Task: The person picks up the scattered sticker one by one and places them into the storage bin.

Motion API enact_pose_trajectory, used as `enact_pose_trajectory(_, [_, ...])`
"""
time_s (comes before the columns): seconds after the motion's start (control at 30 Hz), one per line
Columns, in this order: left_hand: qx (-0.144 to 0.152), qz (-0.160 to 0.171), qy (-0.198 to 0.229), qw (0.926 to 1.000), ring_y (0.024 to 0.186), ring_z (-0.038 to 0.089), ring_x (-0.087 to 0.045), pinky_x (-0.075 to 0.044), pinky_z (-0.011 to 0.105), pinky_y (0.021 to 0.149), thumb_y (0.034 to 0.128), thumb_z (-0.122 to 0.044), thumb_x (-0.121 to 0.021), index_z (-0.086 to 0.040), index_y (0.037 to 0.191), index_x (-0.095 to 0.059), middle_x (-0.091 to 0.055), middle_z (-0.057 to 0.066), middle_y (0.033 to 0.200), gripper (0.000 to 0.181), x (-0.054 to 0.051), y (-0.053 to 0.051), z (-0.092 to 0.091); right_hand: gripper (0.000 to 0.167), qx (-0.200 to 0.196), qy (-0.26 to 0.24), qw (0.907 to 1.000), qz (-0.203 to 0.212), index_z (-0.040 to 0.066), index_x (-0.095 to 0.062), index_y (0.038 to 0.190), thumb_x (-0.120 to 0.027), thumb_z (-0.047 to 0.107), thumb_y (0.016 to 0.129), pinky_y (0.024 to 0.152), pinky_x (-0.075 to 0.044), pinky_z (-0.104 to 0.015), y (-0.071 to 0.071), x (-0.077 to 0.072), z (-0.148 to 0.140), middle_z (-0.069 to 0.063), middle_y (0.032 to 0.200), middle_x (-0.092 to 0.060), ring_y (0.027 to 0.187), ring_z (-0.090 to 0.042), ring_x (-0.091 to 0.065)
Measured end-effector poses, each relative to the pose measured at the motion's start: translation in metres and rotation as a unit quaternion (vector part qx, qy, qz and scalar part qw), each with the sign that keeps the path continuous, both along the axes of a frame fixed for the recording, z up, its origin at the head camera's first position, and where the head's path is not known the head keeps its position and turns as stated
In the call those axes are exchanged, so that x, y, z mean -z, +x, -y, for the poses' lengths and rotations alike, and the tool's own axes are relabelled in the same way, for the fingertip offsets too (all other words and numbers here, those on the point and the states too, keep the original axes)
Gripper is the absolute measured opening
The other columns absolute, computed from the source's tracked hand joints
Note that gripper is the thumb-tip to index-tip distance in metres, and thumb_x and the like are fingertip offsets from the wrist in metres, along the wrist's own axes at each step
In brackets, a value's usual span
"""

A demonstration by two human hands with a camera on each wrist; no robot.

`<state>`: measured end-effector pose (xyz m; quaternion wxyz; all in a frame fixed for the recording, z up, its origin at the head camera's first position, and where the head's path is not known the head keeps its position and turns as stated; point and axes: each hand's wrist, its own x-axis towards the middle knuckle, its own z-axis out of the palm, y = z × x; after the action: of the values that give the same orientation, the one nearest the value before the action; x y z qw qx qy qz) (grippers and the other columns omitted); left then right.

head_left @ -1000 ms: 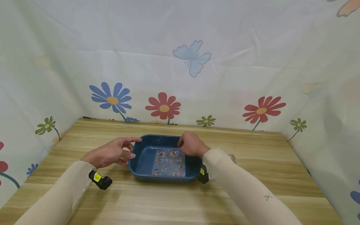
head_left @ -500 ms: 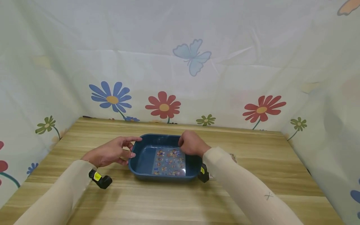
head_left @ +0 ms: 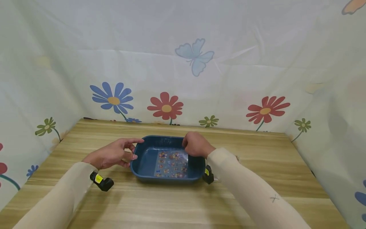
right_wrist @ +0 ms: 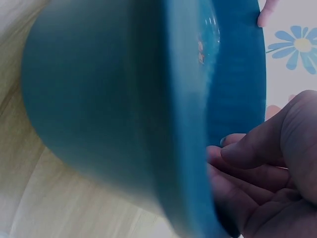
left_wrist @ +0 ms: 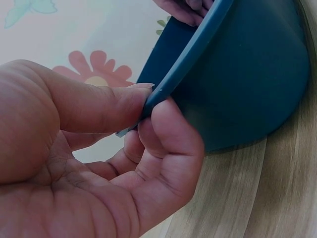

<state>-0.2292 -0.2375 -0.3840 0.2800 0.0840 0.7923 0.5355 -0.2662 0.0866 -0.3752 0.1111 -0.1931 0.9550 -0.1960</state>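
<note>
Blue tray (head_left: 168, 180) on wood-grain table (head_left: 160, 206), lower centre of head frame. Left hand (head_left: 111, 154), left of tray: thumb and bent fingers pinch tray rim; index finger extended along rim toward upper left corner. Right hand (head_left: 197, 144) at tray's upper right: fingers curled; whether they pinch anything, cannot tell. Sheet with small coloured figures (head_left: 171, 163) flat on tray floor. Flowered curtain (head_left: 228, 79) fills upper frame.

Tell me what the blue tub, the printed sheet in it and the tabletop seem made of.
Blue tub: probably plastic; smooth, evenly coloured walls with soft sheen.
Printed sheet: likely thin, glossy clear film; blue shows between its pictures.
Tabletop: wood or wood-look laminate, satiny, by its streaked grain.
</note>
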Motion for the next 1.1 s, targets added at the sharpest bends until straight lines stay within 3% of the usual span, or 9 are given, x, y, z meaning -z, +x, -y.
enact_pose_trajectory(0.23, [-0.003,0.001,0.001,1.0,0.089,0.025,-0.058,-0.058,0.033,0.072,0.0959,0.002,-0.064,-0.011,0.164,-0.029,-0.046,0.015,0.114,0.078,-0.001,-0.002,-0.001,0.025,-0.01,-0.008,0.9995,-0.029,0.004,-0.081,0.111,-0.066,0.0,0.09,0.093,-0.061,-0.042,-0.001,-0.003,-0.006,-0.012,0.113,-0.079,0.1,-0.024,-0.073])
enact_pose_trajectory(0.4, [-0.001,-0.004,-0.008,1.0,0.092,0.025,-0.058,-0.058,0.034,0.073,0.096,0.003,-0.063,-0.011,0.164,-0.029,-0.046,0.015,0.114,0.077,-0.001,-0.004,-0.001,0.027,-0.022,-0.057,0.9974,-0.037,0.003,-0.081,0.106,-0.066,-0.004,0.085,0.079,-0.063,-0.034,-0.003,-0.002,-0.014,-0.011,0.103,-0.079,0.082,-0.016,-0.072])
enact_pose_trajectory(0.53, [0.0,-0.005,-0.012,0.9999,0.092,0.026,-0.058,-0.058,0.034,0.073,0.0962,0.003,-0.063,-0.012,0.164,-0.029,-0.046,0.015,0.115,0.077,-0.001,-0.004,-0.001,0.024,-0.016,-0.117,0.993,-0.001,-0.002,-0.079,0.107,-0.066,-0.005,0.088,0.067,-0.062,-0.028,-0.002,-0.005,-0.021,-0.017,0.103,-0.078,0.072,-0.014,-0.073])
enact_pose_trajectory(0.7, [0.0,-0.004,-0.008,1.0,0.091,0.025,-0.058,-0.057,0.034,0.072,0.096,0.002,-0.063,-0.012,0.164,-0.03,-0.046,0.015,0.115,0.077,0.0,-0.003,-0.002,0.022,0.005,-0.185,0.9818,0.044,-0.007,-0.077,0.11,-0.065,-0.007,0.091,0.068,-0.063,-0.03,0.003,-0.008,-0.027,-0.025,0.107,-0.076,0.078,-0.02,-0.076])
enact_pose_trajectory(1.1, [-0.015,0.001,0.002,0.9999,0.087,0.025,-0.059,-0.058,0.033,0.072,0.0969,0.0,-0.066,-0.012,0.163,-0.032,-0.045,0.016,0.116,0.075,0.004,-0.003,0.001,0.025,0.027,-0.254,0.9638,0.077,-0.01,-0.075,0.113,-0.066,-0.011,0.089,0.072,-0.065,-0.036,0.004,-0.01,-0.042,-0.029,0.11,-0.074,0.086,-0.028,-0.078])
